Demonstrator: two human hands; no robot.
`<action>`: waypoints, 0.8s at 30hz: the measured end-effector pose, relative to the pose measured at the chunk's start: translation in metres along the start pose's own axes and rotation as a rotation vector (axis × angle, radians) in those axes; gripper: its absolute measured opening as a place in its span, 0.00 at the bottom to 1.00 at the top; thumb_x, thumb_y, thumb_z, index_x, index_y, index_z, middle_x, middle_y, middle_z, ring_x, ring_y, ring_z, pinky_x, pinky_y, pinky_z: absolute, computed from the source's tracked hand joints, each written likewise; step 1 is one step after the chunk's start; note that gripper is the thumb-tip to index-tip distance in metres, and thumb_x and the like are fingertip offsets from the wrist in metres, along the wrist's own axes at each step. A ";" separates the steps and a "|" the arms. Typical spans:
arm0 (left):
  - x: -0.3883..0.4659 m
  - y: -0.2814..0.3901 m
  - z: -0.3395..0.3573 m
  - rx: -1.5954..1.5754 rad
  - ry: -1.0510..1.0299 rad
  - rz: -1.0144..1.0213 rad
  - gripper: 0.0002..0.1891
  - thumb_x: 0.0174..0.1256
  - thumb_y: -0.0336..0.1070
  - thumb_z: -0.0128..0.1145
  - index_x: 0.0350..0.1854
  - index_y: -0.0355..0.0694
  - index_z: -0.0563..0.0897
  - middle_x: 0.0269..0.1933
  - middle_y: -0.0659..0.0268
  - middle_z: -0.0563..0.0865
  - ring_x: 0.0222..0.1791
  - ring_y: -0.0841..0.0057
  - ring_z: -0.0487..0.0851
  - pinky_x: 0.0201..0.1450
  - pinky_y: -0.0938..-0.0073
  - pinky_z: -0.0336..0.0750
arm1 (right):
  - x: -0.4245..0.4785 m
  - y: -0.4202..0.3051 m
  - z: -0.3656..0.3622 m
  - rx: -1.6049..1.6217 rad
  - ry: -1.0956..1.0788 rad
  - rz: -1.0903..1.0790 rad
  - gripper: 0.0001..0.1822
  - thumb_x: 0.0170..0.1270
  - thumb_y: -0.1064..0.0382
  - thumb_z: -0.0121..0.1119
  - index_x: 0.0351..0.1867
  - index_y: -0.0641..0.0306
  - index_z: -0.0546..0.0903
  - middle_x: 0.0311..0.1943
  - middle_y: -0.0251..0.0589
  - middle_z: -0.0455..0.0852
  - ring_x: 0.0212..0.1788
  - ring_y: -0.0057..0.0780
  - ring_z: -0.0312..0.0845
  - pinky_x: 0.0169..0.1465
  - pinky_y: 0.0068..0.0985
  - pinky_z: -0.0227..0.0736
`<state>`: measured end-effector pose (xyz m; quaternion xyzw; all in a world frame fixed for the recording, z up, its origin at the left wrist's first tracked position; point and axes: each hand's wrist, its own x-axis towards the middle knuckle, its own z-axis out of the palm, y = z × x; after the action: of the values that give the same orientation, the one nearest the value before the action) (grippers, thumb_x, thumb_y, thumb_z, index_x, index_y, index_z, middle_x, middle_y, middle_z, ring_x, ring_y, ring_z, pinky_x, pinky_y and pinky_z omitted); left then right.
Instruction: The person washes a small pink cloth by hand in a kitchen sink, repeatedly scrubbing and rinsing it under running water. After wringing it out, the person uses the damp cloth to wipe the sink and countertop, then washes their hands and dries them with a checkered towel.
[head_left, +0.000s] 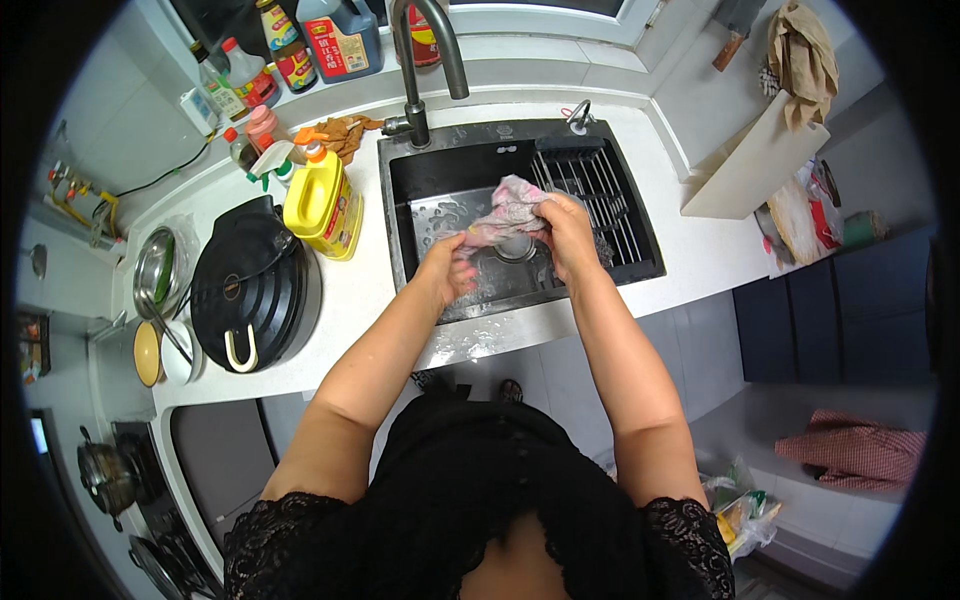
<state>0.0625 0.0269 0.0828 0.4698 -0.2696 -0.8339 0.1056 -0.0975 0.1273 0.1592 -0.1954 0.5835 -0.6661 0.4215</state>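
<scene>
A wet, crumpled pink-and-grey cloth is stretched between my two hands over a dark kitchen sink. My left hand pinches its lower left end between thumb and fingers, the other fingers loosely curled. At the cloth's right end, my right hand is closed around the fabric. Below the cloth, the round drain shows in the wet basin. A curved faucet rises behind the sink, and a metal drying rack sits in its right part.
Left of the sink stand a yellow detergent jug, a black round electric appliance and a metal bowl. A brown rag lies behind them. Sauce bottles line the windowsill. A white board leans at the right. Water wets the sink's front edge.
</scene>
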 end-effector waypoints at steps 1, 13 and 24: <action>-0.014 0.006 0.010 0.173 0.151 0.036 0.24 0.66 0.52 0.56 0.60 0.47 0.73 0.60 0.64 0.76 0.57 0.65 0.73 0.62 0.52 0.64 | -0.001 -0.005 -0.004 0.008 -0.065 -0.042 0.08 0.63 0.64 0.55 0.33 0.66 0.82 0.29 0.33 0.83 0.33 0.18 0.77 0.35 0.17 0.71; -0.086 0.027 0.062 0.507 -0.151 0.832 0.10 0.70 0.36 0.58 0.47 0.37 0.84 0.39 0.72 0.86 0.34 0.87 0.79 0.43 0.84 0.72 | -0.007 -0.057 -0.062 -0.711 -0.300 -0.511 0.12 0.47 0.66 0.64 0.36 0.65 0.83 0.27 0.36 0.86 0.30 0.20 0.79 0.37 0.23 0.74; -0.142 0.011 0.077 0.346 0.036 0.754 0.12 0.74 0.40 0.52 0.49 0.38 0.80 0.43 0.66 0.86 0.43 0.79 0.84 0.51 0.73 0.77 | -0.042 -0.062 -0.056 -0.445 -0.501 -0.494 0.14 0.57 0.63 0.63 0.45 0.63 0.78 0.34 0.32 0.81 0.35 0.17 0.75 0.39 0.20 0.71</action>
<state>0.0725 0.1060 0.2235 0.3635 -0.5571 -0.6710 0.3276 -0.1363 0.1927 0.2139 -0.5720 0.5279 -0.5368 0.3255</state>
